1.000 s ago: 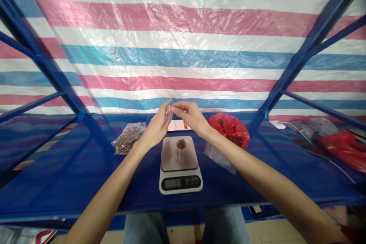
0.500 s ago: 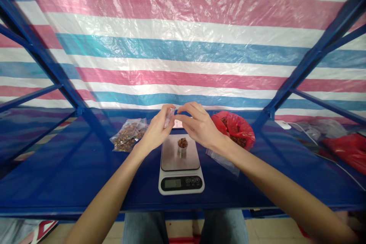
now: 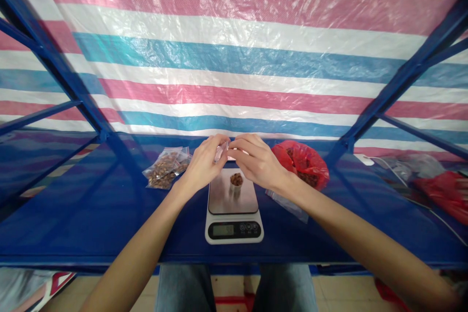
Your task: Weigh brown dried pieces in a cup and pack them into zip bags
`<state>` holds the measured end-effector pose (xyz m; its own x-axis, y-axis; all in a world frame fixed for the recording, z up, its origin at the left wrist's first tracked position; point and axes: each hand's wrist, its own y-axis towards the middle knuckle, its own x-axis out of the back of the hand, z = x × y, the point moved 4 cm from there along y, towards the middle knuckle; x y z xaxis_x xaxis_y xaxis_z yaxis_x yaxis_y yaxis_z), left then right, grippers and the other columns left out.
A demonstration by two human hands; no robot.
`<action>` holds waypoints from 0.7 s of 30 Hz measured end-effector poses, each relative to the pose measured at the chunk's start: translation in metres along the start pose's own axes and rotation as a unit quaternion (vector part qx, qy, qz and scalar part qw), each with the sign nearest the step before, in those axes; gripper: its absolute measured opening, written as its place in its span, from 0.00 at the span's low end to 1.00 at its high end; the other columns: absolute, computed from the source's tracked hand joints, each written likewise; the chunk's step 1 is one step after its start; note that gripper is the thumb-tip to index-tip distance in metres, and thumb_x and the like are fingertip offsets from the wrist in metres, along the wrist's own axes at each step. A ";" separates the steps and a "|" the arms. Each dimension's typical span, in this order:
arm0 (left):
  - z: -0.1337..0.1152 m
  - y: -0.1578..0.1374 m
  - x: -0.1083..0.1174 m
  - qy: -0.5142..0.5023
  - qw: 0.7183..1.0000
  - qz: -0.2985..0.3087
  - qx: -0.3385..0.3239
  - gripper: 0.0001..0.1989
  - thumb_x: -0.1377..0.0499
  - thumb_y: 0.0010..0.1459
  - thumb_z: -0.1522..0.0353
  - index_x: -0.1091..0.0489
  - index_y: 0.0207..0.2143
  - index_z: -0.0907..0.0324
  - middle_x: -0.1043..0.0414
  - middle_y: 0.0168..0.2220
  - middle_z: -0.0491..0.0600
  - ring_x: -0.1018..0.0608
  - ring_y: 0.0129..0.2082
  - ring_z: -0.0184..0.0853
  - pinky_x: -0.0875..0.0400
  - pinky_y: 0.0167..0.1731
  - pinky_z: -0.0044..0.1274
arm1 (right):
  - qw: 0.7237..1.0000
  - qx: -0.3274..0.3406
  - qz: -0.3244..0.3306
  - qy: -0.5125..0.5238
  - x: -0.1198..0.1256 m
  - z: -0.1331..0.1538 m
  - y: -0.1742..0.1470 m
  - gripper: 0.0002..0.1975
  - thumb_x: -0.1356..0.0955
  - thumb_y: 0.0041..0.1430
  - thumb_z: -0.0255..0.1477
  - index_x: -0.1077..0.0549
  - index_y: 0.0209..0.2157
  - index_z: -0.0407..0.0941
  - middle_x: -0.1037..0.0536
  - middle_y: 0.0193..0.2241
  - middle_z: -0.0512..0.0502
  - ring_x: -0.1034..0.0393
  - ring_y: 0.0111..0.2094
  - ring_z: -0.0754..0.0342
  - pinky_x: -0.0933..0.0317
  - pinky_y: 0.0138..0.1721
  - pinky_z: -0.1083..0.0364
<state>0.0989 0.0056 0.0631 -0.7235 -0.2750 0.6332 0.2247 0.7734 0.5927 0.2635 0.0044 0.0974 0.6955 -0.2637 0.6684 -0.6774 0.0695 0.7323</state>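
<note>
My left hand (image 3: 206, 162) is closed on a small clear plastic bag (image 3: 221, 151), above the back of a kitchen scale. My right hand (image 3: 257, 160) meets it from the right, fingers pinched at the bag's edge; the exact grip is partly hidden. Below both hands, the white kitchen scale (image 3: 234, 241) has a steel plate, and its display looks like 98, though blurred. A small metal cup (image 3: 236, 188) heaped with brown dried pieces (image 3: 237, 178) stands upright on the plate.
Filled clear bags (image 3: 163, 170) of brown pieces lie at left. On the right, an open red plastic bag (image 3: 318, 163) holds more, with flat clear bags (image 3: 288, 204) before it. Blue metal posts (image 3: 380, 92) flank the blue shelf (image 3: 91, 214). A white cable (image 3: 391, 175) runs far right.
My right fingers have drawn together and come closer to the small bag in my left hand. The view has shifted slightly; the scale and cup stay in place.
</note>
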 end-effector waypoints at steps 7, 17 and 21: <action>0.000 -0.002 -0.003 0.037 0.999 0.002 -0.026 0.11 0.43 0.65 0.70 0.32 0.50 0.56 0.24 0.49 0.53 0.22 0.50 0.44 0.29 0.51 0.36 | 1.000 0.007 0.007 -0.021 -0.003 0.003 -0.001 0.15 0.39 0.70 0.17 0.23 0.43 0.44 0.19 0.43 0.39 0.27 0.50 0.45 0.32 0.49 0.45; -0.005 -0.001 -0.002 0.115 0.991 0.030 -0.058 0.20 0.46 0.54 0.79 0.31 0.48 0.57 0.24 0.44 0.53 0.23 0.46 0.45 0.30 0.47 0.36 | 0.994 0.051 0.091 -0.038 -0.010 0.012 -0.009 0.15 0.38 0.69 0.19 0.24 0.50 0.41 0.18 0.47 0.36 0.26 0.54 0.44 0.29 0.53 0.44; -0.007 -0.001 -0.003 0.146 0.985 0.033 -0.090 0.22 0.47 0.54 0.80 0.30 0.50 0.58 0.24 0.43 0.54 0.24 0.48 0.46 0.31 0.47 0.36 | 0.988 0.023 0.139 -0.064 -0.015 0.014 -0.012 0.17 0.36 0.67 0.18 0.26 0.55 0.34 0.21 0.54 0.30 0.29 0.58 0.40 0.30 0.55 0.42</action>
<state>0.1050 0.0012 0.0641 -0.4917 -0.4005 0.7732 0.3959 0.6880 0.6082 0.2575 -0.0063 0.0770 0.4479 -0.3604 0.8183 -0.8495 0.1139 0.5151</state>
